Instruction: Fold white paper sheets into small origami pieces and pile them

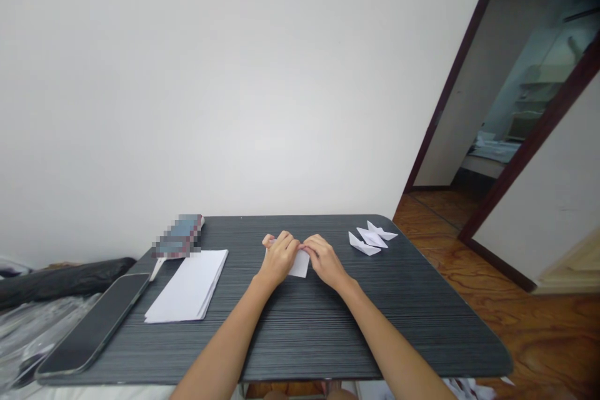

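A small piece of white paper point(299, 265) lies between my two hands at the middle of the table; part of it is covered by my fingers. My left hand point(280, 256) grips its left and upper part with bent fingers. My right hand point(323, 259) pinches the paper's upper right edge, its fingertips close to those of the left. To the right stand three folded white paper boats point(372, 237), grouped near the table's far right corner.
A stack of white paper sheets point(187, 287) lies on the dark table point(300, 344) at left. Behind it is a blurred packet point(180, 237). A black tablet-like slab point(96, 322) rests along the left edge. A white wall point(290, 87) rises behind; a doorway opens at right.
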Tool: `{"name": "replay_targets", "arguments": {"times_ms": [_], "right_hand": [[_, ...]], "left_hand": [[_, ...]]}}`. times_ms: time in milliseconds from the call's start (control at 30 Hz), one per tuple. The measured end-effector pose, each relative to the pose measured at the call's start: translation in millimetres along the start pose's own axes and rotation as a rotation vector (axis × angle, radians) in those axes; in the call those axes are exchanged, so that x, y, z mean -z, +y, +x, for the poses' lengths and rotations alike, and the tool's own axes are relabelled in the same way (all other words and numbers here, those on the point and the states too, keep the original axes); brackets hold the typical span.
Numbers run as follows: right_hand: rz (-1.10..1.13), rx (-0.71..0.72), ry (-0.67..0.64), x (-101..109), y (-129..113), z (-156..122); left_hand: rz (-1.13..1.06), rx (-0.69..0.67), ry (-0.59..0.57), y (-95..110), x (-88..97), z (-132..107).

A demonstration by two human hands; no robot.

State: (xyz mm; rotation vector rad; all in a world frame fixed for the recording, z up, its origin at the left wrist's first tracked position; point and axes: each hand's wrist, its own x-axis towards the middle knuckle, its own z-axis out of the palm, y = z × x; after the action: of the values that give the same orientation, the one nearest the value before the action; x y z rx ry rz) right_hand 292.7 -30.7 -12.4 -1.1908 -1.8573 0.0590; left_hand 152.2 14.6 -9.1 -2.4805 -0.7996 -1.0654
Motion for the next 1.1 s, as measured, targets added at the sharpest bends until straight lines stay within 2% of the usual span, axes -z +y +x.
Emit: {"name": "replay_targets", "arguments": {"times_ms": [100, 267, 467, 500, 567, 667, 733, 800, 867, 967, 1033, 1100], "right_hand": [[-0.035, -0.030, -0.003, 2.9, 3.7, 0.6], [-0.103, -0.045, 0.000, 8.5, 11.0, 0.7], [-0.192, -0.044, -0.032, 17.5, 15.3, -1.7], [-0.194, -0.032, -0.044, 18.9, 14.8, -2.1], [-0.167, -0.010, -0.063, 20.3, 13.1, -2.4], [-0.036, -0.021, -0.026, 18.7, 11.6, -0.7], [0.108, -0.099, 0.075, 16.3, 12.8, 1.8], [0.308, -0.234, 0.207, 13.9, 14.9, 4.6], [0.555, -0.375, 0.278, 11.5, 16.3, 6.4], [0.853, -0.491, 0.192, 6.8, 15.5, 6.0], [0.910, -0.518, 0.105, 3.0, 14.6, 4.0], [0.889, -0.538, 0.071, -0.2, 15.3, 2.0]], "left_hand": [[0.030, 0.035, 0.034, -5.2, -0.5, 0.2], [0.076, 0.167, 0.078, -19.8, 2.2, 0.6], [-0.002, 0.440, 0.160, -32.2, 13.9, 2.8], [-0.061, 0.421, 0.142, -31.9, 16.1, 3.6], [-0.227, 0.281, 0.031, -29.2, 19.0, 5.3], [-0.449, 0.113, -0.163, -22.3, 18.2, 6.6], [-0.551, 0.147, -0.206, -17.9, 14.8, 6.7], [-0.658, 0.275, -0.159, -14.7, 10.3, 6.6], [-0.798, 0.444, -0.061, -12.0, 5.2, 6.5], [-1.005, 0.659, 0.058, -8.3, -1.9, 6.5], [-1.078, 0.717, 0.081, -6.3, -4.9, 6.3], [-1.085, 0.722, 0.077, -5.6, -5.7, 6.1]]}}
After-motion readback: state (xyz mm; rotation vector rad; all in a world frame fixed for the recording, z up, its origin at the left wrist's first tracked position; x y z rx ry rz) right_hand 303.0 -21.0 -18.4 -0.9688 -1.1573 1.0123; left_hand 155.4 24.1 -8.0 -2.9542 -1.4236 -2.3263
